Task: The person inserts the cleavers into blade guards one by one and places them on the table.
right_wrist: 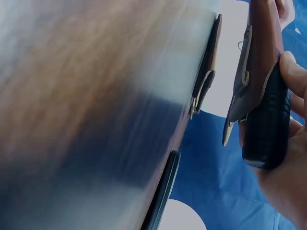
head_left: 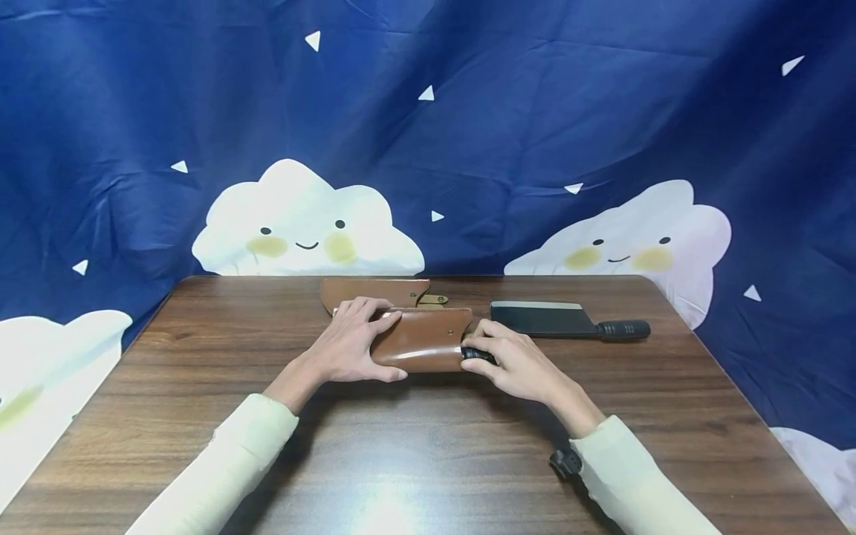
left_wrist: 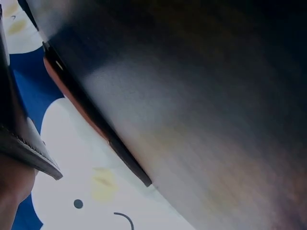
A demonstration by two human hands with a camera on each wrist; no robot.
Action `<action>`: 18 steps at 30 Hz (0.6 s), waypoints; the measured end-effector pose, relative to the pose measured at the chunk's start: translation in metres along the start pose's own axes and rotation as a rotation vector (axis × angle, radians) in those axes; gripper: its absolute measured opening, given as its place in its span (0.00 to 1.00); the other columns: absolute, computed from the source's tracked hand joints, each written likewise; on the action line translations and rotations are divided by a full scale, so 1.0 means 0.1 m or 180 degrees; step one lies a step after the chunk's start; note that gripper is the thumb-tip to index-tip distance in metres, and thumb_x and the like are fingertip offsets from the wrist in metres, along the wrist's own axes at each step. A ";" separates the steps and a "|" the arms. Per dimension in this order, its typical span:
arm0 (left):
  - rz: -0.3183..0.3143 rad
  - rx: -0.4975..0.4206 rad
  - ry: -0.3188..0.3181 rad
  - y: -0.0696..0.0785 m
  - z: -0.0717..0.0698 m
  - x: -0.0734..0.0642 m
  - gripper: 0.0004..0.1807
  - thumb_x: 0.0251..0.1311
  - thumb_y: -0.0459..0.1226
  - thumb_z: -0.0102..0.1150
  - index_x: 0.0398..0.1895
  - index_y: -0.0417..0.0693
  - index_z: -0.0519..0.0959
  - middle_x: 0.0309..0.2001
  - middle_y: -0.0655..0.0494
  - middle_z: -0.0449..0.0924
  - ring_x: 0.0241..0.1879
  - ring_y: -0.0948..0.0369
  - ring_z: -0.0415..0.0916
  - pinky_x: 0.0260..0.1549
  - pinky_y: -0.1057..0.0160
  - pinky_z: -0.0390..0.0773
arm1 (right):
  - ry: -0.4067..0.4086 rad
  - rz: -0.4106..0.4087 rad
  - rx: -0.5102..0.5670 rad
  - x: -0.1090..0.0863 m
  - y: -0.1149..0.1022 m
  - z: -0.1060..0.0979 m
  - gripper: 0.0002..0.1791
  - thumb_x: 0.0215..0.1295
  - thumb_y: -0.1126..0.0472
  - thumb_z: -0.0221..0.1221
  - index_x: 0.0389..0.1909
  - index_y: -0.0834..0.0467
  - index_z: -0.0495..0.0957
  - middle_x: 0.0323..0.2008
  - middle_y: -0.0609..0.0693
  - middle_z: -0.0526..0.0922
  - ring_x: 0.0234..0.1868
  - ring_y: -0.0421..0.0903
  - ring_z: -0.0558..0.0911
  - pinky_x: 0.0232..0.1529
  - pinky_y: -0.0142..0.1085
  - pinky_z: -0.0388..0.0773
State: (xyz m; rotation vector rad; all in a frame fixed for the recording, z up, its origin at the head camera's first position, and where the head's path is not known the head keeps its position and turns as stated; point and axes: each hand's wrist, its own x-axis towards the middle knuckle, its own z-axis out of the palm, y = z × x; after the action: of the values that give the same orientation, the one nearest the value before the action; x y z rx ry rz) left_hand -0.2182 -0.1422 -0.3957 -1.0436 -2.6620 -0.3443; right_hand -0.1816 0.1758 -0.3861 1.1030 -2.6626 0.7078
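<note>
Leather sheath (head_left: 421, 340) pinned flat under my left hand (head_left: 351, 343), I grip the black knife handle (head_left: 476, 355) with my right hand (head_left: 516, 364), and a straight, slow slide seems best.

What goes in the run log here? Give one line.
left hand grips brown sheath | right hand grips black handle at sheath mouth | second sheath, bare cleaver behind on table

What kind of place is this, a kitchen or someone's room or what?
Probably a staged recording corner, not a kitchen. A blue cloud-print cloth hangs as a backdrop behind a wooden table, which holds only a black cleaver and two brown leather sheaths; both hands hold the nearer sheath.
</note>
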 end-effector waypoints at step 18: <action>0.0115 0.0254 -0.0421 0.08 0.05 -0.07 0.58 0.53 0.79 0.46 0.76 0.48 0.66 0.71 0.44 0.64 0.70 0.46 0.60 0.66 0.43 0.60 | -0.0079 0.0106 0.0054 -0.09 0.01 0.02 0.15 0.69 0.53 0.65 0.50 0.58 0.87 0.40 0.39 0.76 0.41 0.37 0.76 0.44 0.40 0.76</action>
State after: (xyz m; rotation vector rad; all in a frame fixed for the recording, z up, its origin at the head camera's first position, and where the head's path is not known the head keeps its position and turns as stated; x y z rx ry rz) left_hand -0.2089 -0.1395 -0.4013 -1.1246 -2.7434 -0.1656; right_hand -0.1762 0.1814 -0.3911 1.0810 -2.7068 0.7287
